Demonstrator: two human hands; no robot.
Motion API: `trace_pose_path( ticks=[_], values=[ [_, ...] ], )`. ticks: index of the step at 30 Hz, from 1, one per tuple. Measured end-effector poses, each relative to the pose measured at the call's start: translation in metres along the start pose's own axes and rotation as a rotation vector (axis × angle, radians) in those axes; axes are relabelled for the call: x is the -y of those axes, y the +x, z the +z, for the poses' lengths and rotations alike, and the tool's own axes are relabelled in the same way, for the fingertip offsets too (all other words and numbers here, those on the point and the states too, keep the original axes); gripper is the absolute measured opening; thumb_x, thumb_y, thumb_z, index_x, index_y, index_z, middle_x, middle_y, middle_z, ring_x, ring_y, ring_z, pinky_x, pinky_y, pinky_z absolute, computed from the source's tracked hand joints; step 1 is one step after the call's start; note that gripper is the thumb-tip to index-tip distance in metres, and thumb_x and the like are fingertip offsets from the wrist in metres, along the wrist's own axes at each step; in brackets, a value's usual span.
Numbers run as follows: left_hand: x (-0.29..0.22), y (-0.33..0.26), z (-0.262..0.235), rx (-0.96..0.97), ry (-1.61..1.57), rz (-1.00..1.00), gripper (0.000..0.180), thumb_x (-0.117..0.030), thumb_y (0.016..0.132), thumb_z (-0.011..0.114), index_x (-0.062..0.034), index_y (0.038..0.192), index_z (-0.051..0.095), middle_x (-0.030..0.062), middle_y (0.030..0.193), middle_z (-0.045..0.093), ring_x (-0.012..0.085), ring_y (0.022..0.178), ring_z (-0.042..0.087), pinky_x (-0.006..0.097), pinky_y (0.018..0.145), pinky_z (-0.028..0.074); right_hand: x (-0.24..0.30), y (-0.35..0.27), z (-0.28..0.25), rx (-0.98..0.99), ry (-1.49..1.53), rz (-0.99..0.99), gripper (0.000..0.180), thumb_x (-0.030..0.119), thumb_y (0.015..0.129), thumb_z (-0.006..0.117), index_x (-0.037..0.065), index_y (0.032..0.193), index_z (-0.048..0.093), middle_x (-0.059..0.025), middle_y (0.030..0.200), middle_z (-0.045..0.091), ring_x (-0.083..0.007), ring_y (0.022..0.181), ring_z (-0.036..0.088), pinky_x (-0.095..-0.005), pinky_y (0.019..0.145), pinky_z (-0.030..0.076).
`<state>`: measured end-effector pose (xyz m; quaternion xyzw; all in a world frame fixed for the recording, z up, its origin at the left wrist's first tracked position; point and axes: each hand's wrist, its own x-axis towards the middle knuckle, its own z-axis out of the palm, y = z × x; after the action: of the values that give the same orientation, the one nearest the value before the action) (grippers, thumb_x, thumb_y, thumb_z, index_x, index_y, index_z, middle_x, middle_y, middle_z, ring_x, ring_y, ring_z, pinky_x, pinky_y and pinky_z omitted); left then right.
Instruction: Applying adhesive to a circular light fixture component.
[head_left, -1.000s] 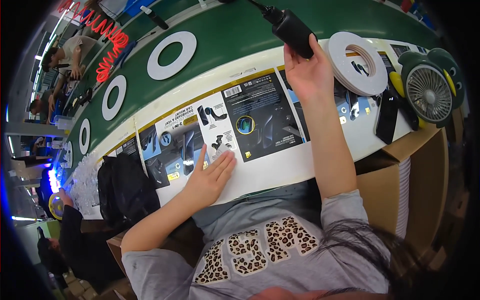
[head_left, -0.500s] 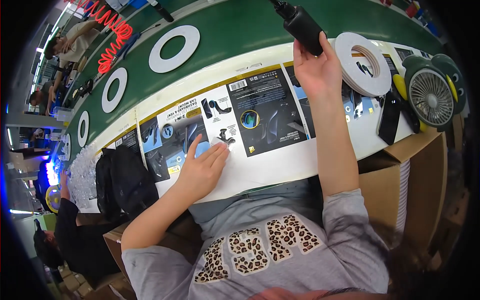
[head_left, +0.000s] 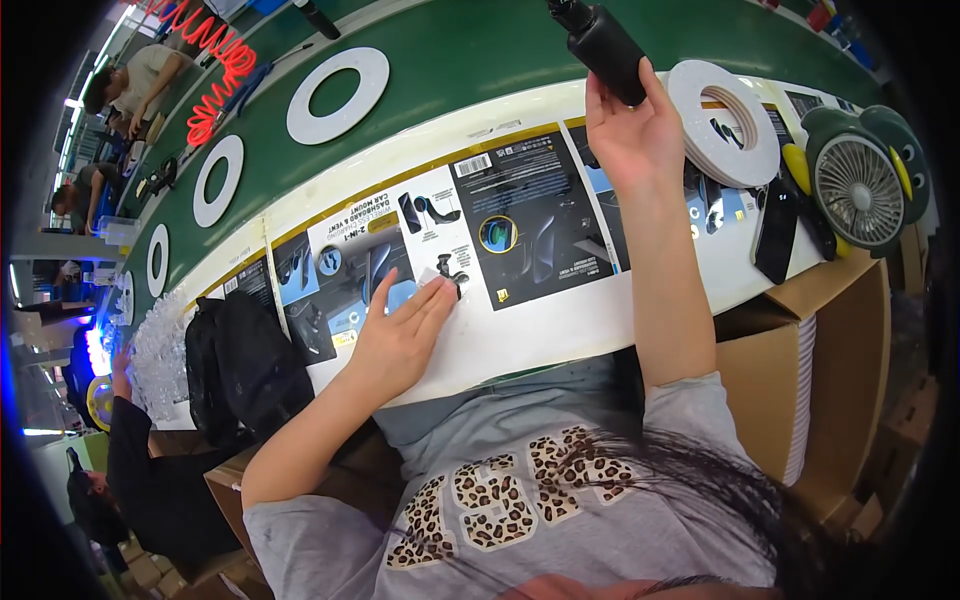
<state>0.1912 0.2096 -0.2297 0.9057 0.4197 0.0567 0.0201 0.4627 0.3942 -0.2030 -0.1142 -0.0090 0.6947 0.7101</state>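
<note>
My right hand [head_left: 638,130] is raised over the far side of the white work surface, its fingers wrapped round the lower end of a black bottle-shaped cylinder [head_left: 608,52]. The cylinder is tilted, and its narrower neck reaches the upper edge of the view. My left hand [head_left: 402,335] lies flat with fingers stretched out and thumb apart, on a printed package sheet [head_left: 535,225] with dark panels and product pictures. A small pale, translucent piece [head_left: 428,276] shows beside its fingertips; whether they press on it I cannot tell.
White rings [head_left: 338,95] lie along the green belt [head_left: 450,60] beyond. To the right are a stack of white rings [head_left: 725,125], a black phone [head_left: 775,235], a fan [head_left: 860,185] and a cardboard box [head_left: 760,400]. At left sit a black bag [head_left: 250,360] and clear plastic pieces [head_left: 160,350].
The loose rings on the green belt appear slightly farther left. The black cylinder's top has shifted a little left. My left hand stays on the sheet. Dark hair now hangs across the shirt.
</note>
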Motion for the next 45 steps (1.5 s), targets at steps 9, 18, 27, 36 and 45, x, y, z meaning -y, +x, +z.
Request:
trace_pose_path(
  ticks=[9, 18, 27, 36, 45],
  values=[
    [0.008, 0.026, 0.007, -0.066, 0.023, 0.032, 0.044, -0.002, 0.083, 0.051, 0.0031, 0.127, 0.052, 0.0106, 0.122, 0.062, 0.0201, 0.120, 0.056, 0.053, 0.107, 0.032, -0.002, -0.003, 0.007, -0.108, -0.002, -0.010, 0.029, 0.012, 0.093, 0.059, -0.002, 0.116, 0.050, -0.0144, 0.119, 0.051, -0.0250, 0.116, 0.052, -0.0363, 0.106, 0.044],
    [-0.002, 0.002, -0.001, 0.037, -0.042, 0.067, 0.040, -0.005, 0.085, 0.049, 0.0041, 0.124, 0.054, 0.0148, 0.125, 0.060, 0.0240, 0.122, 0.054, 0.052, 0.107, 0.033, 0.007, 0.001, 0.002, -0.053, 0.003, -0.027, 0.030, 0.013, 0.091, 0.062, -0.001, 0.115, 0.051, -0.0145, 0.115, 0.053, -0.0246, 0.112, 0.053, -0.0366, 0.104, 0.045],
    [-0.033, 0.066, 0.020, 0.112, -0.193, 0.350, 0.049, -0.009, 0.086, 0.048, 0.0058, 0.133, 0.045, 0.0197, 0.142, 0.044, 0.0275, 0.134, 0.041, 0.053, 0.112, 0.026, 0.008, -0.005, 0.008, -0.040, 0.025, -0.033, 0.032, 0.014, 0.092, 0.061, -0.001, 0.117, 0.048, -0.0144, 0.115, 0.053, -0.0238, 0.110, 0.054, -0.0367, 0.101, 0.047],
    [-0.027, 0.150, 0.046, -0.103, -0.039, 0.314, 0.046, -0.013, 0.086, 0.046, 0.0031, 0.129, 0.051, 0.0150, 0.137, 0.051, 0.0216, 0.130, 0.046, 0.060, 0.110, 0.024, 0.009, -0.002, 0.008, -0.068, 0.018, -0.039, 0.031, 0.015, 0.092, 0.061, 0.000, 0.116, 0.049, -0.0129, 0.114, 0.053, -0.0238, 0.108, 0.055, -0.0365, 0.100, 0.048],
    [-0.030, 0.111, 0.037, -0.042, 0.016, 0.289, 0.043, -0.014, 0.088, 0.051, 0.0055, 0.127, 0.051, 0.0166, 0.135, 0.052, 0.0243, 0.129, 0.047, 0.058, 0.111, 0.024, 0.008, -0.003, 0.007, -0.090, 0.017, -0.042, 0.029, 0.015, 0.092, 0.061, 0.001, 0.115, 0.049, -0.0127, 0.113, 0.053, -0.0228, 0.109, 0.054, -0.0364, 0.100, 0.048]
  ],
)
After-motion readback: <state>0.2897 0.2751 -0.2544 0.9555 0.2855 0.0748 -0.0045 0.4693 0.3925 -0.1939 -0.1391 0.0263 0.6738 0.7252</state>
